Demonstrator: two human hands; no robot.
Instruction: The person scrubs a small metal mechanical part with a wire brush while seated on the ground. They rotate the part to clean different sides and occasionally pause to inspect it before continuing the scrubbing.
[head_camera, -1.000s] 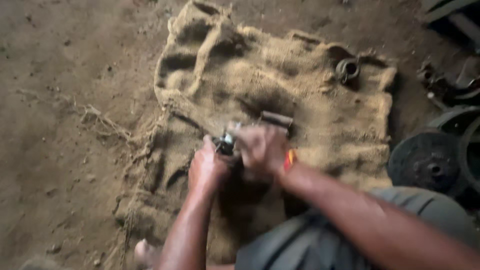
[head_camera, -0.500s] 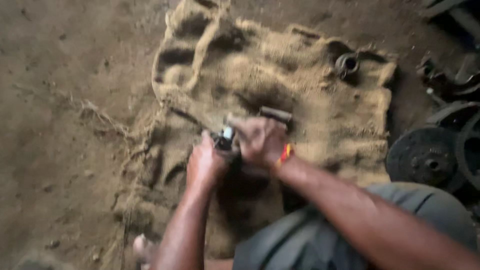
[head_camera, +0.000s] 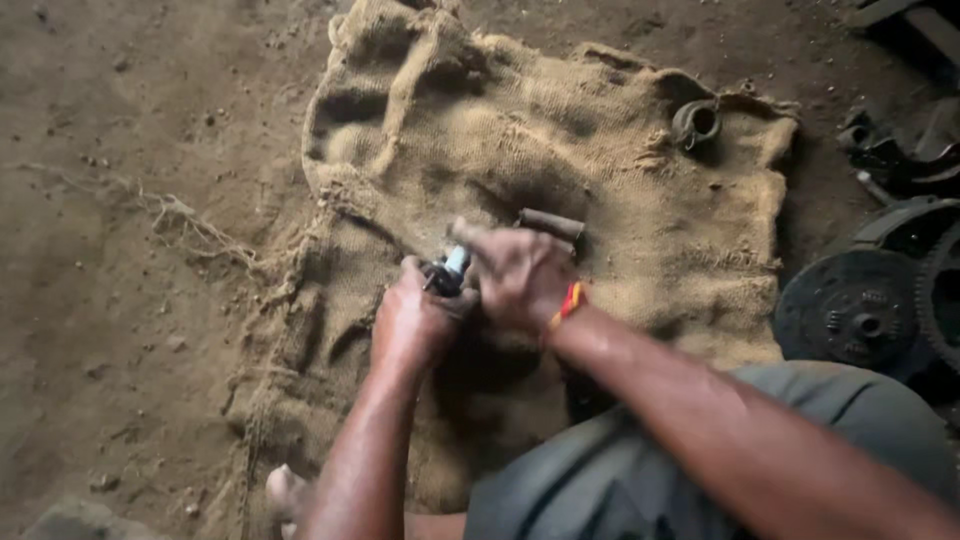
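Head view, left hand: the left hand (head_camera: 415, 322) sits at the centre of the frame, fingers curled tight around a small dark metal part (head_camera: 443, 275) with a pale blue-white end.
Head view, right hand: the right hand (head_camera: 518, 275) lies just right of the left one, touching it, closed over the same small part from above; one finger points toward the upper left.
Wrist: an orange and red thread band (head_camera: 567, 303) circles the right wrist.
Small part: held between both hands at mid-frame, above the sack; its exact kind is too blurred to tell.
Sack: a rumpled burlap sack (head_camera: 560, 130) is spread on the dirt floor (head_camera: 120, 250), filling the middle and upper part of the frame, with frayed threads trailing off its left edge.
Brown cylinder: a short brown cylinder (head_camera: 550, 223) lies on the sack just behind the right hand.
Ring-shaped piece: a dark metal ring-shaped piece (head_camera: 696, 122) rests on the sack at upper right.
Right edge: dark round metal discs (head_camera: 850, 318) and other dark machine parts lie on the floor.
Bottom of frame: grey trousers (head_camera: 620, 470) and a bare toe at lower left of centre.
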